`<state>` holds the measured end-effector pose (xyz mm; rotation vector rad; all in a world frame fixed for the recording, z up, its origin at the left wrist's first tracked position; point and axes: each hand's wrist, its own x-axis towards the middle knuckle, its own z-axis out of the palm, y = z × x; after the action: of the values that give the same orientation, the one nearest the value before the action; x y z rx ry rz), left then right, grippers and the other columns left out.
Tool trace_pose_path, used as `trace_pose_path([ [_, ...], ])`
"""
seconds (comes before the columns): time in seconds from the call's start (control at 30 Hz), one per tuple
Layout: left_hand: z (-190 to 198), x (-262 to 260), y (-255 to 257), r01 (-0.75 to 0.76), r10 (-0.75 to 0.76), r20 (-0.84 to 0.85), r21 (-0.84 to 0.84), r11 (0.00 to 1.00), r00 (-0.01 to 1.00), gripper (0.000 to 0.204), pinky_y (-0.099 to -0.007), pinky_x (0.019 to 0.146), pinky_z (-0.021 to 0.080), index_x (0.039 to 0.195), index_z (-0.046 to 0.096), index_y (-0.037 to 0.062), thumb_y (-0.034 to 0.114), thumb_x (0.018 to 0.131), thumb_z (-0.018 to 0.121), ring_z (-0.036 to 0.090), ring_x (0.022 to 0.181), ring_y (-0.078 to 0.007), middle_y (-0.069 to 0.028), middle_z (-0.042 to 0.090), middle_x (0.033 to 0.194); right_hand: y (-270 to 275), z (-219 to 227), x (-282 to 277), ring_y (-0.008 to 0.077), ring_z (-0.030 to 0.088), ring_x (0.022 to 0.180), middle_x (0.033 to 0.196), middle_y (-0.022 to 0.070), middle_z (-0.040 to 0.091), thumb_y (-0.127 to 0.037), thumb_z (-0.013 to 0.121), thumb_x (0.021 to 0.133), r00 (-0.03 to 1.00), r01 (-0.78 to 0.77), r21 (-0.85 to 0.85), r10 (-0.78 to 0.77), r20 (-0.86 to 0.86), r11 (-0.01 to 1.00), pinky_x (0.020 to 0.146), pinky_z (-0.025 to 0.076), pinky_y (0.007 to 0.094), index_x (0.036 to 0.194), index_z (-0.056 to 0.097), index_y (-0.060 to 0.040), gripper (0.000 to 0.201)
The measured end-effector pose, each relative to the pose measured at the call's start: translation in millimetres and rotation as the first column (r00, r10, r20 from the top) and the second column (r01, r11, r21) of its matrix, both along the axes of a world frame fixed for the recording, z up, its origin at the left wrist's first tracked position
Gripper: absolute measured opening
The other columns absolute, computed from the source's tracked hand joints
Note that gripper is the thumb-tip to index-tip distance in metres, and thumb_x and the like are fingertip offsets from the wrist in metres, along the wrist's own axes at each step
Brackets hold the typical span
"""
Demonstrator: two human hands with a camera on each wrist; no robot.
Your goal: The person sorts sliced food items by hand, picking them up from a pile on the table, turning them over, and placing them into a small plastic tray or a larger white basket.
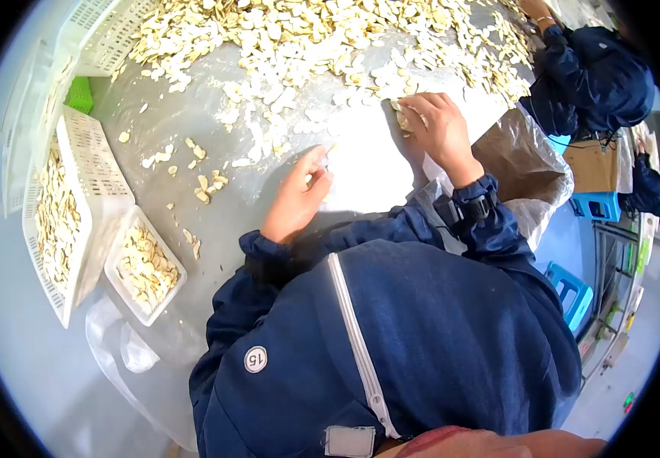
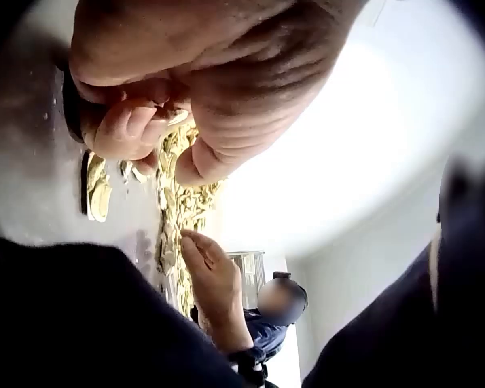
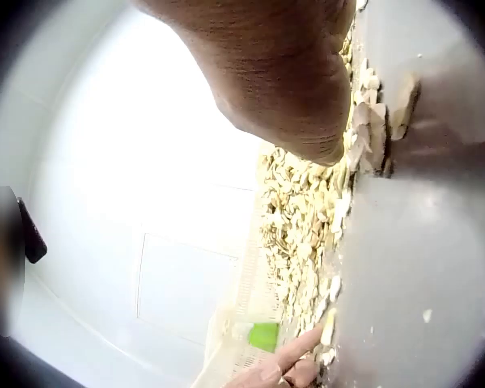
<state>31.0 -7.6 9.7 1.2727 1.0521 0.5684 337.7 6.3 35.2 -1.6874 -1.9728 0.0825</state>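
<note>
Over the grey table, the left hand (image 1: 297, 196) has bent fingers, with a small pale slice at its fingertips; in the left wrist view the curled fingers of this hand (image 2: 157, 105) partly hide the piece. The right hand (image 1: 441, 133), farther to the right, rests its bent fingers on pale slices (image 1: 402, 116) at the near edge of a wide spread of slices (image 1: 284, 38). In the right wrist view the back of the right hand (image 3: 266, 73) hides its fingertips; slices (image 3: 370, 121) lie beside it.
At the left stand a large white basket (image 1: 97, 153) and a smaller white tray (image 1: 179, 263), both with slices. Loose slices (image 1: 204, 187) lie left of the left hand. A plastic-lined container (image 1: 525, 156) is right of the right hand; another person (image 1: 597, 80) is at the upper right.
</note>
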Motion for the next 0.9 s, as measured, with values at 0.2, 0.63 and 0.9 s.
trace_pose_path([
  [0.2, -1.1, 11.3, 1.1, -0.055, 0.073, 0.112, -0.153, 0.987, 0.991, 0.048, -0.0215, 0.059, 0.039, 0.153, 0.051, 0.005, 0.014, 0.107, 0.059, 0.047, 0.07, -0.0031, 0.0012, 0.056, 0.098, 38.3, -13.0, -10.8, 0.0365, 0.068, 0.1, 0.11, 0.013, 0.074, -0.022, 0.072, 0.093, 0.994, 0.092, -0.036, -0.09, 0.054, 0.995, 0.086, 0.056, 0.0461, 0.114, 0.075, -0.0109, 0.024],
  [0.63, -14.5, 8.4, 3.5, -0.08, 0.082, 0.03, -0.064, 0.995, 0.996, 0.034, -0.0277, 0.081, 0.05, 0.137, 0.064, 0.0028, 0.013, 0.105, 0.06, 0.059, 0.089, -0.0107, -0.0046, 0.065, 0.099, 14.7, 0.8, 0.8, 0.0338, 0.067, 0.096, 0.108, 0.0086, 0.074, -0.029, 0.076, 0.089, 0.988, 0.074, -0.047, -0.067, 0.143, 0.996, 0.087, 0.054, 0.0426, 0.112, 0.078, -0.0134, 0.028],
  [0.9, -18.1, 7.5, 1.9, -0.051, 0.055, 0.067, -0.06, 0.997, 0.996, 0.033, -0.0193, 0.053, 0.035, 0.141, 0.06, 0.0062, 0.014, 0.109, 0.056, 0.042, 0.061, 0.0001, 0.0032, 0.056, 0.091, 12.0, 1.3, -27.3, 0.0309, 0.066, 0.094, 0.096, 0.0078, 0.071, -0.016, 0.074, 0.089, 0.976, -0.216, -0.085, 0.216, -0.016, 0.973, 0.086, 0.054, 0.0409, 0.108, 0.075, -0.0109, 0.02],
])
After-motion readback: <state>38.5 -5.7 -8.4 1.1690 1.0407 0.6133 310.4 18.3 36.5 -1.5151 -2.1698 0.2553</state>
